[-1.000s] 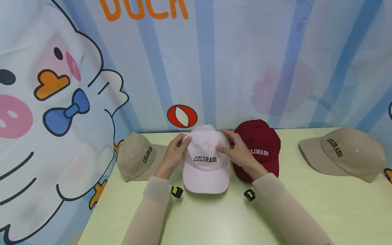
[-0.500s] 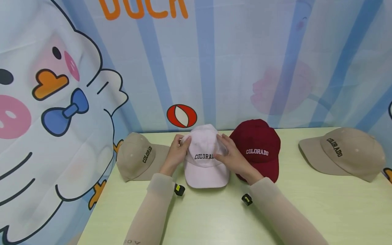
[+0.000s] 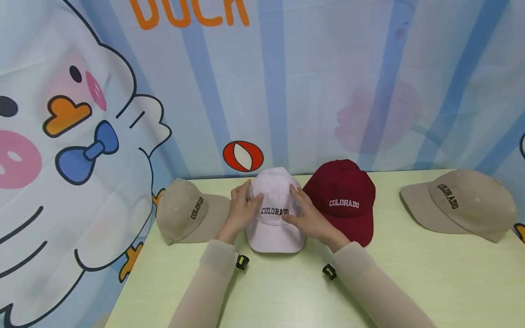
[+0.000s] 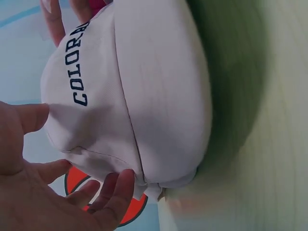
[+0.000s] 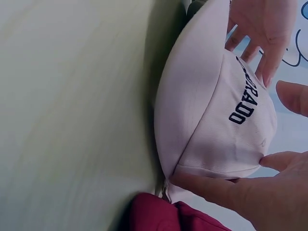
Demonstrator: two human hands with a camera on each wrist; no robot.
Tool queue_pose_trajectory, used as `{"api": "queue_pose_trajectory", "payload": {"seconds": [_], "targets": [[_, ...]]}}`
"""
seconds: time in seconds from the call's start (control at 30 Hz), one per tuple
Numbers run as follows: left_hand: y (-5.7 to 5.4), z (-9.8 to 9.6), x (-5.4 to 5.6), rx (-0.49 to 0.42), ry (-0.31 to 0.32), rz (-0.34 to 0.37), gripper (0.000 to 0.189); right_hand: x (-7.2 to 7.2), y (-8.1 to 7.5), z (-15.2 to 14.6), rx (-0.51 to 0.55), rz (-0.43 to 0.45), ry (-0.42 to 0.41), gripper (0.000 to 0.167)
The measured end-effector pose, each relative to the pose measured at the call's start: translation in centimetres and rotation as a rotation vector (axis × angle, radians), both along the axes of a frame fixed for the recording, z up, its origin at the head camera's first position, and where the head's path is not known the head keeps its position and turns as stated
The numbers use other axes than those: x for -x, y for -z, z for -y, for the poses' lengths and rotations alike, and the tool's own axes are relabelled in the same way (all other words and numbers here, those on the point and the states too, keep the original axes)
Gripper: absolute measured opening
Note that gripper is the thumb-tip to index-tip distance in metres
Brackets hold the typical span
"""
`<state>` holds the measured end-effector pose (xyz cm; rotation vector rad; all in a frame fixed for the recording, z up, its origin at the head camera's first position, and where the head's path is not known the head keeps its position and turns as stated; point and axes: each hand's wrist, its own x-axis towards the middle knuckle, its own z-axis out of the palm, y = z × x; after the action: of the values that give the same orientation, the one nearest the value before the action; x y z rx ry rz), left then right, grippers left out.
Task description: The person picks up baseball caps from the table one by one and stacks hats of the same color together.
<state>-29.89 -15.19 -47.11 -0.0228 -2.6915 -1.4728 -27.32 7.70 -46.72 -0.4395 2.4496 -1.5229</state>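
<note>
A pale pink baseball cap [image 3: 275, 238] lettered COLORADO rests on the table, brim toward me. My left hand [image 3: 240, 210] is at its left side; in the left wrist view the spread fingers [image 4: 120, 192] and thumb touch the crown lightly. On the opposite side is my right hand [image 3: 309, 220]. Its fingers [image 5: 207, 187] lie loosely along the crown in the right wrist view, while the thumb stands off the fabric. A dark red cap [image 3: 344, 218] sits just right of the pink one, close behind my right hand.
To the left lies a beige cap [image 3: 184, 212], its brim pointing right. Another beige cap [image 3: 471, 205] is at the far right, brim pointing left. The pale wooden table [image 3: 283, 291] ends at a printed cloth backdrop [image 3: 311, 91].
The pink cap has moved slightly back from me. Both hands have loosened from its sides, and the left thumb has slid inward over the crown. The red cap's lettering has come fully into view.
</note>
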Motion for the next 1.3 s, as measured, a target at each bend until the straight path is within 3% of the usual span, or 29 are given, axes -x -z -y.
{"api": "queue_pose_trajectory", "payload": {"seconds": [0.27,0.63,0.8,1.03,1.17,1.3], "targets": [[-0.5,-0.5,-0.8,0.137,0.044,0.051,0.080,0.0,0.1,0.1,-0.011,0.006,-0.006,0.093],[-0.7,-0.3,-1.2,0.106,0.061,0.089,0.080,0.1,0.3,0.1,0.001,-0.014,0.004,0.091],[-0.7,0.7,-1.3,0.112,0.079,0.074,0.075,-0.2,-0.3,0.2,0.025,-0.064,0.090,0.079],[-2.1,2.8,-2.8,0.156,0.024,0.067,0.066,-1.2,-1.9,1.1,0.096,-0.165,0.247,0.052],[-2.9,4.2,-3.7,0.155,-0.009,0.063,0.065,-1.9,-2.2,2.2,0.204,-0.125,0.231,0.041],[-3.4,6.0,-4.7,0.164,-0.069,0.022,0.063,-2.5,-2.1,3.7,0.308,0.003,0.156,0.039]]}}
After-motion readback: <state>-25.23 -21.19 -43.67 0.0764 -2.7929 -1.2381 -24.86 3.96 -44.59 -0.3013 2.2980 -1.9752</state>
